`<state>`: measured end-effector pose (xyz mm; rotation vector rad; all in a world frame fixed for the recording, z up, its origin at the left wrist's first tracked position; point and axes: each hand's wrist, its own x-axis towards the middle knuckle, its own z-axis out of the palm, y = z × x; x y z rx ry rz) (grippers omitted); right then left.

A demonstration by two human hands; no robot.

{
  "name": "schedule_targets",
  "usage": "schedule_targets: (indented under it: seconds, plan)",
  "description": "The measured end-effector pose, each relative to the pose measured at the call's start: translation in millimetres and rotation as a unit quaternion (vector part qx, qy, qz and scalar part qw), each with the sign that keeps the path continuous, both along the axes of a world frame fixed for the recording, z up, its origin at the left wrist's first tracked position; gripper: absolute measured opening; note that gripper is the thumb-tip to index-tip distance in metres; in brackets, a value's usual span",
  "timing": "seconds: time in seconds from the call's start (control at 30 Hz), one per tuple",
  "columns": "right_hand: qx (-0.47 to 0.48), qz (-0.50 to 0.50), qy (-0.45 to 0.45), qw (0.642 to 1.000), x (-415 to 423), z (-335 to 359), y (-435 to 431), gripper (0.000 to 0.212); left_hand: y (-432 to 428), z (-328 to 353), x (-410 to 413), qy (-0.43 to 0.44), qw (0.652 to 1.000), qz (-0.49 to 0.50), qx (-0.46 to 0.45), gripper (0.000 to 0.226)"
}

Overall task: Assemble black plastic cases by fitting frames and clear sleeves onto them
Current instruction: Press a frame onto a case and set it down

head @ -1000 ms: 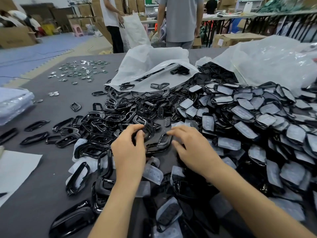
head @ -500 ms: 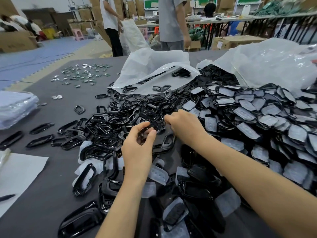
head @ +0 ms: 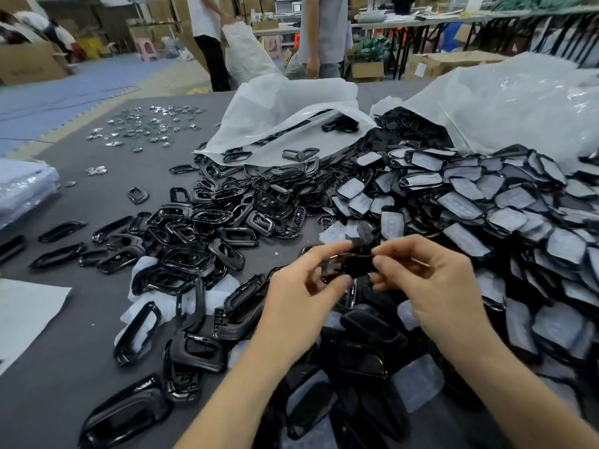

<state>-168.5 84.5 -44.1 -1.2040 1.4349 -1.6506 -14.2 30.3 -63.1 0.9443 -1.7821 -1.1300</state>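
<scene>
Both hands hold one small black plastic case piece (head: 348, 264) above the table. My left hand (head: 301, 290) pinches its left end between thumb and fingers. My right hand (head: 431, 280) pinches its right end. A heap of glossy black frames (head: 207, 228) covers the table's middle and left. To the right lies a big pile of black cases in clear sleeves (head: 486, 209). More black cases and loose clear sleeves (head: 418, 380) lie under my forearms.
The table has a dark grey felt top (head: 107, 196). Two white plastic bags (head: 285, 115) spill parts at the back. Small shiny metal pieces (head: 146, 128) are scattered at the far left. White paper (head: 26, 312) lies at the left edge. Two people stand beyond the table.
Both hands have lifted off the frame heap and come together nearer to me, now holding a black piece between them. The camera has tilted slightly.
</scene>
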Motion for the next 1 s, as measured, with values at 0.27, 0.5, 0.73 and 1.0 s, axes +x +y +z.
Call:
schedule_targets:
  seconds: [0.27,0.5,0.73,1.0]
  plan:
    - [0.05,-0.016,0.145,0.988,-11,-11,3,0.021,6,1,-4,-0.035,0.999,-0.02,-0.002,0.04]
    - [0.062,0.017,-0.004,0.998,-9,-10,5,0.022,10,2,-4,0.041,0.996,-0.065,0.047,0.039]
    - [0.055,0.04,-0.065,0.996,-7,-10,5,0.015,10,2,-6,0.061,0.995,-0.052,0.058,0.034]
    - [-0.015,-0.012,-0.075,0.997,-13,-6,5,0.017,6,3,-4,0.1,0.993,-0.01,0.064,0.035]
